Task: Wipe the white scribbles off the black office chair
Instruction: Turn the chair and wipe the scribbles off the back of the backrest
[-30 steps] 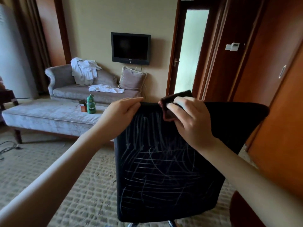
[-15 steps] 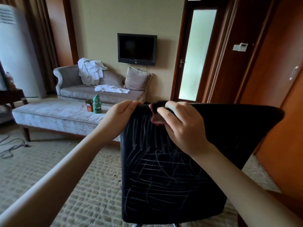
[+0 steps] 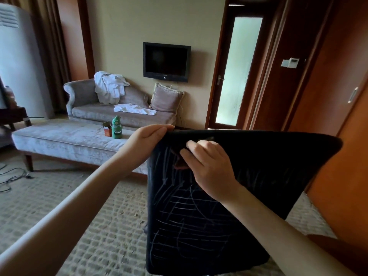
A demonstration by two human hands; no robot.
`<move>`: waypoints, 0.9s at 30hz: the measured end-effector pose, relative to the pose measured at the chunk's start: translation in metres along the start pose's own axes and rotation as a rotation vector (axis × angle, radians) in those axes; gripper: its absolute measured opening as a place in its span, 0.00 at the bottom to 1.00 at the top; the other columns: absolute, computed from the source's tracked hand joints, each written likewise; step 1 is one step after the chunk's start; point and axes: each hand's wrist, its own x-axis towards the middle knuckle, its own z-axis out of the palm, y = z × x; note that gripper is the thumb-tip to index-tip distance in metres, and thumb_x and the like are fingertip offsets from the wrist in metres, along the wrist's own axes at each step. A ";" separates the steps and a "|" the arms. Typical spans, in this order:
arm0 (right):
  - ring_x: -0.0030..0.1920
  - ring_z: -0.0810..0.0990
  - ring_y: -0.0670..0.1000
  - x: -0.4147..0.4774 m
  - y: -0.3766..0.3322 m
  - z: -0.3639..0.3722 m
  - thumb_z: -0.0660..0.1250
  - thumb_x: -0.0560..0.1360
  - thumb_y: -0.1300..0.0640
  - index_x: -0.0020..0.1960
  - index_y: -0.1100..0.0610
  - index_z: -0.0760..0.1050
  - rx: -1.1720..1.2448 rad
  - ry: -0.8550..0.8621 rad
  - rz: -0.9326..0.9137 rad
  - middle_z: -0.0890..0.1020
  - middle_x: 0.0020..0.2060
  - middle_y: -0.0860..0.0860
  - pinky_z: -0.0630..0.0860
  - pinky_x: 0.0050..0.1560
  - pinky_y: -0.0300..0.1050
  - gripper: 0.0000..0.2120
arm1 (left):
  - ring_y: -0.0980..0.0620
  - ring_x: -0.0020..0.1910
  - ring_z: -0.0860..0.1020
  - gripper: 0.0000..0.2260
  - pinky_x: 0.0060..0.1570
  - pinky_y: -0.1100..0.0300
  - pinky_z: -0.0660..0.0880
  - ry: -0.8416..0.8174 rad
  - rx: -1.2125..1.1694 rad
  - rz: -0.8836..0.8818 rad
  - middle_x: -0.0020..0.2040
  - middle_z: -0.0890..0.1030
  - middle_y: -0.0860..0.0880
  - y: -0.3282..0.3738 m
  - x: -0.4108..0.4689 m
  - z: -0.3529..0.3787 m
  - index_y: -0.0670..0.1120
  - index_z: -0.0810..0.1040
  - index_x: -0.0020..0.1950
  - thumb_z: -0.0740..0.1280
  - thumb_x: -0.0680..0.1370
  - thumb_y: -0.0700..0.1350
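**Q:** What fills the near right?
**A:** The black office chair [image 3: 258, 196], its backrest facing the viewer, standing on patterned carpet [image 3: 109, 226]. White scribbles [image 3: 185, 212] cover the backrest's left and lower parts.

**Q:** How do the hands lie?
**A:** The left hand [image 3: 147, 142] grips the backrest's top edge at its left corner, fingers curled over the rim. The right hand [image 3: 209, 166], fingers bent, holds a dark cloth [image 3: 179, 163] against the upper backrest just below the rim. Most of the cloth is hidden under the hand.

**Q:** And farther off?
**A:** At far left, a grey bench [image 3: 59, 136] carries a green bottle [image 3: 116, 130] touching a small orange carton [image 3: 107, 130]. Behind it is a sofa [image 3: 95, 112], with a wall television [image 3: 166, 61] above.
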 end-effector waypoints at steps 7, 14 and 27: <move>0.44 0.77 0.53 -0.012 -0.013 0.004 0.60 0.81 0.58 0.46 0.60 0.82 0.054 -0.054 -0.047 0.83 0.45 0.54 0.72 0.48 0.46 0.13 | 0.61 0.59 0.75 0.12 0.60 0.72 0.68 0.003 -0.006 0.066 0.58 0.80 0.52 -0.006 -0.003 0.002 0.48 0.78 0.62 0.59 0.81 0.42; 0.40 0.78 0.53 -0.011 -0.024 0.022 0.63 0.80 0.58 0.43 0.59 0.81 0.091 -0.085 -0.002 0.82 0.44 0.53 0.71 0.45 0.45 0.12 | 0.66 0.57 0.75 0.12 0.57 0.74 0.68 -0.013 -0.142 0.057 0.58 0.80 0.55 -0.014 -0.007 -0.003 0.51 0.77 0.60 0.58 0.81 0.40; 0.40 0.73 0.52 -0.005 -0.046 0.036 0.55 0.84 0.54 0.40 0.56 0.81 0.053 -0.091 0.002 0.81 0.41 0.50 0.67 0.44 0.46 0.21 | 0.53 0.61 0.77 0.27 0.62 0.61 0.72 -0.175 -0.525 -0.148 0.59 0.81 0.45 -0.022 -0.002 -0.008 0.43 0.76 0.61 0.51 0.76 0.59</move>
